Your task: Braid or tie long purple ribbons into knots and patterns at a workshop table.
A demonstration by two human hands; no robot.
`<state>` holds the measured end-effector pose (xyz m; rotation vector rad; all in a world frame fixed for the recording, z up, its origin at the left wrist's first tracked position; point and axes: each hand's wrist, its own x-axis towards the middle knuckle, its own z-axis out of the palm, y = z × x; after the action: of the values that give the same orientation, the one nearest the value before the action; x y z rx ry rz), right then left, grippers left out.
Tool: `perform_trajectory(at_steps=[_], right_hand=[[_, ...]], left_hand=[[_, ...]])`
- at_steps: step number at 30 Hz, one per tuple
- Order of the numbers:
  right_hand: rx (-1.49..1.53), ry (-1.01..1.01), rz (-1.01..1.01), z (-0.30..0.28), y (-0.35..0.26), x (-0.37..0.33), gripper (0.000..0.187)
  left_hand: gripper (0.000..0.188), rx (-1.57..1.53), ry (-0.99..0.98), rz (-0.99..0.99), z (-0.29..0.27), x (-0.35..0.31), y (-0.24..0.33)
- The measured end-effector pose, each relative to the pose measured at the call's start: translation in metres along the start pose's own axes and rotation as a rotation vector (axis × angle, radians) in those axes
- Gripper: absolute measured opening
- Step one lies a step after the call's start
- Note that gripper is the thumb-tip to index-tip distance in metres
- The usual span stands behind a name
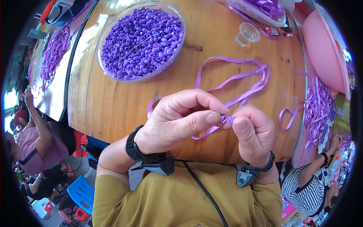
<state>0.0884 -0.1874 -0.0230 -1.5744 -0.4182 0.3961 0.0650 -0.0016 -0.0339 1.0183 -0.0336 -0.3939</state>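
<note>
Nearest the camera, pinched thumb-to-finger by left hand (176, 120) and right hand (254, 133) above the table (107, 111): purple ribbon (251, 92), beaded or knotted there, hard to tell which. Best to pinch lightly, keeping trailing loops untwisted; beyond, leftward, a round tub (130, 80) of purple beads (143, 43).

- Varnished brown wooden table (94, 98), glare across its upper left
- White shiny-topped side table (51, 104) beside it, left
- Blue slotted plastic chair (81, 193), lower left
- Bright light (9, 100), far left
</note>
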Motion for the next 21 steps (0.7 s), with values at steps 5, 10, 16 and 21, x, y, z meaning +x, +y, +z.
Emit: perform_trajectory(at_steps=[5, 10, 16, 21], right_hand=[[0.147, 0.026, -0.048, 0.003, 0.009, 0.002, 0.023], [0.732, -0.086, 0.378, 0.004, 0.008, 0.005, 0.041], [0.943, -0.148, 0.468, 0.005, 0.013, 0.007, 0.041], [0.74, -0.114, 0.444, 0.009, 0.013, 0.003, 0.042]], left_hand=[[0.015, -0.019, 0.019, 0.018, 0.001, 0.004, -0.004], [0.015, -0.005, 0.057, 0.101, 0.002, 0.002, -0.006], [0.015, 0.037, 0.074, -0.03, -0.001, 0.001, 0.002], [0.015, -0.04, 0.046, 0.114, 0.005, 0.001, -0.008]])
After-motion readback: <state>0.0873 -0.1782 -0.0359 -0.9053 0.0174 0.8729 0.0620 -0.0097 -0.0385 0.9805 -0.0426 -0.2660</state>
